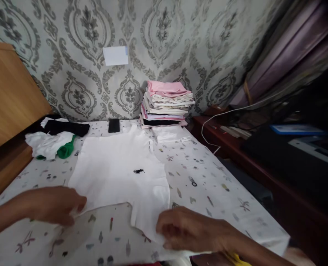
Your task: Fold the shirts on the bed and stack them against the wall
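A white shirt [111, 166] with a small black emblem lies spread on the printed sheet [219, 207] in front of me. At its lower left corner is my left hand [55, 205], slightly blurred, with thumb and fingers around the fabric edge. My right hand [188, 229] has curled fingers closed on the sleeve at the shirt's near right side; its fingertips are partly hidden. Some yellow material shows by my right wrist.
A stack of folded clothes [166, 105] stands against the wall, with a folded white garment [171, 133] before it. Left lie a black phone-like object [114, 125] and crumpled clothes [53, 142] by a wooden panel [11, 92]. A white cable [208, 120] hangs right.
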Demonstrator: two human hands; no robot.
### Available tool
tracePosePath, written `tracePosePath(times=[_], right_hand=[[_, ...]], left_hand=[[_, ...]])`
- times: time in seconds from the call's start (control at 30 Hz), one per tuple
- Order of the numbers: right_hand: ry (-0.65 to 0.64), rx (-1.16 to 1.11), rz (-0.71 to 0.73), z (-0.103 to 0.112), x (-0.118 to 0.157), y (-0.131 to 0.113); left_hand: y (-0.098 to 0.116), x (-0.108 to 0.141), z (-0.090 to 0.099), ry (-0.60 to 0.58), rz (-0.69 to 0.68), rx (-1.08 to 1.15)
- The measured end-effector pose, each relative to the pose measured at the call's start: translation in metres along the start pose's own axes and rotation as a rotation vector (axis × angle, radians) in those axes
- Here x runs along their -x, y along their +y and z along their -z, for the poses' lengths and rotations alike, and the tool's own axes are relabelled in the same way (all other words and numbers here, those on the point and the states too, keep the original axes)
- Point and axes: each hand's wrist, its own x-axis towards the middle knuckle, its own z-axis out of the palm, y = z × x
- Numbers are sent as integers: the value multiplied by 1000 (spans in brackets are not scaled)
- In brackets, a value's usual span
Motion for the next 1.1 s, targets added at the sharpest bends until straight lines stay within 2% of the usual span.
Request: tracePosePath(times=[0.03,0.07,0.13,0.17,0.23,0.3,0.4,0.53,0.63,0.73,0.9,1.0,1.1], right_hand=[[31,-149,-10,8,-9,1],[129,-302,-21,17,-21,3],[445,-600,-44,40,-53,10],[630,-757,-53,53,-71,13],[952,-1058,-113,78,-108,21],[1080,-1157,-139,98,-139,30],[1102,-1198,-174,114,-164,46],[1009,-1259,-237,118,-168,63],[884,-1309,-302,126,-168,65],[798,-1375,-344,141,-177,62],[805,-1485,-337,166,-195,59],[828,-1528,-319,170,-196,64],[844,-1549,-295,168,-191,71]], left_hand=[[7,-17,13,-201,-24,43],[15,-38,25,-250,-48,75],[36,-93,40,-155,-152,121],[48,-125,43,-41,-162,145],[72,-186,39,164,-92,137],[89,-238,27,255,-50,97],[100,-286,6,287,17,31],[92,-305,-10,318,51,-8],[80,-308,-9,347,26,26],[70,-312,-4,312,-21,109],[57,-318,-5,279,-78,220],[54,-319,-13,334,-146,264],[55,-316,-21,409,-227,168]])
